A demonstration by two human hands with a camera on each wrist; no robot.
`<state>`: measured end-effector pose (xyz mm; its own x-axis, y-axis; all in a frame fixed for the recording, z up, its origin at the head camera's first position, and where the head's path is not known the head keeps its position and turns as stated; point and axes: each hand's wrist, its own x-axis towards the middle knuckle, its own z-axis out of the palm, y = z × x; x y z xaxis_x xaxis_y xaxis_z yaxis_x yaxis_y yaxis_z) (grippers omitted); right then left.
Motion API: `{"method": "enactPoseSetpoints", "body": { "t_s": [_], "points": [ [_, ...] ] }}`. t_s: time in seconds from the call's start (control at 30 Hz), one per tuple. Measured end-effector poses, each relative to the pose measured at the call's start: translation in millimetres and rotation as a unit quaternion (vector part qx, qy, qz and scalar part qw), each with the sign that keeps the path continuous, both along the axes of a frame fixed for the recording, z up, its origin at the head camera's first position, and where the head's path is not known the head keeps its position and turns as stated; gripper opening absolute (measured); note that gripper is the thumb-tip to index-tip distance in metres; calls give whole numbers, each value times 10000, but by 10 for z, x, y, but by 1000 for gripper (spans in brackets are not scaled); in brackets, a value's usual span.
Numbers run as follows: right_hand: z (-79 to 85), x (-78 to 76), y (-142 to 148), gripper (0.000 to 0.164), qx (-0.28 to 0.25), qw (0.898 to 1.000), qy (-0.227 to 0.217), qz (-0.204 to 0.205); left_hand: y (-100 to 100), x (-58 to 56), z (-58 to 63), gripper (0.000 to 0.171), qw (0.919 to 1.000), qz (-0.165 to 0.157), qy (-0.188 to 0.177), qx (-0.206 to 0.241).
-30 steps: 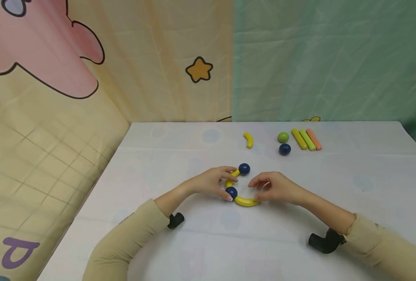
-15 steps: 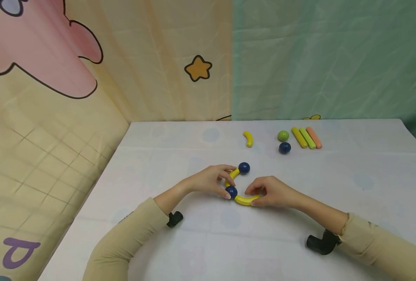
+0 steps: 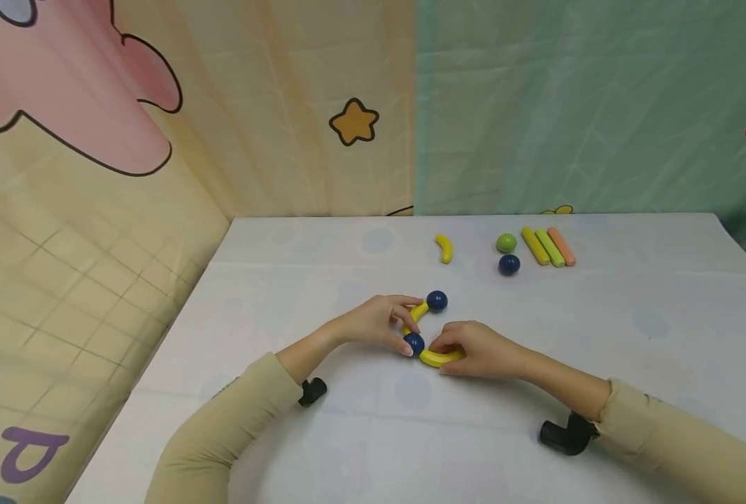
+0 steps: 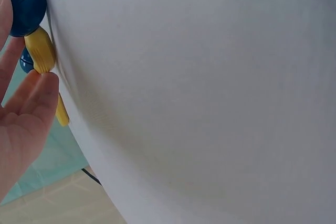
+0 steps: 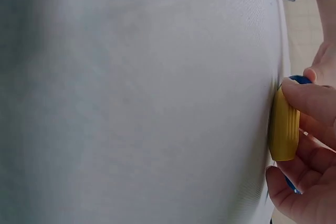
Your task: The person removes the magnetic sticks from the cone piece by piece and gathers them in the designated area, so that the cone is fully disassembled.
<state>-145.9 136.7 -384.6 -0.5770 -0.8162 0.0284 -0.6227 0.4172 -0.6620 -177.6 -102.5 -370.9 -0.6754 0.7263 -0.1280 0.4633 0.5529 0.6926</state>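
My left hand (image 3: 376, 323) holds a chain of toy building pieces on the white table. Its thumb presses a blue ball (image 3: 413, 344), and its fingers lie along a curved yellow rod (image 3: 418, 313). At that rod's far end sits a second blue ball (image 3: 437, 301). A lower curved yellow rod (image 3: 431, 358) reaches right from the thumb-side ball. My right hand (image 3: 489, 351) pinches this lower rod near its right end, and the right wrist view shows the thumb on the ribbed yellow rod (image 5: 284, 129). Fingers partly hide both rods.
Farther back lie a smaller curved yellow rod (image 3: 445, 248), a green ball (image 3: 507, 243) and another blue ball (image 3: 509, 264). Beside them are a yellow stick (image 3: 535, 246), a lime stick (image 3: 550, 248) and an orange stick (image 3: 561, 246). Patterned curtains hang behind the table (image 3: 322, 273).
My right hand has moved left and slightly down, bringing its fingers and thumb onto the lower curved yellow rod. The left hand stays nearly still at the blue ball and upper rod.
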Motion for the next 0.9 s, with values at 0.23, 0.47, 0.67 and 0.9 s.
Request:
{"method": "enactPoseSetpoints", "body": {
  "t_s": [0.23,0.47,0.67,0.9],
  "points": [
    [-1,-17,-37,21,70,9999,2,97,13,5,15,28,9998,-64,118,-140],
    [46,-23,-34,22,141,9995,15,268,53,20,73,30,9988,-117,350,-316],
    [110,22,-45,22,459,9983,56,350,50,19,90,29,9990,-6,256,-373],
    [106,-8,60,23,471,9987,-61,209,26,17,37,30,9998,-47,33,-191]
  ]
}}
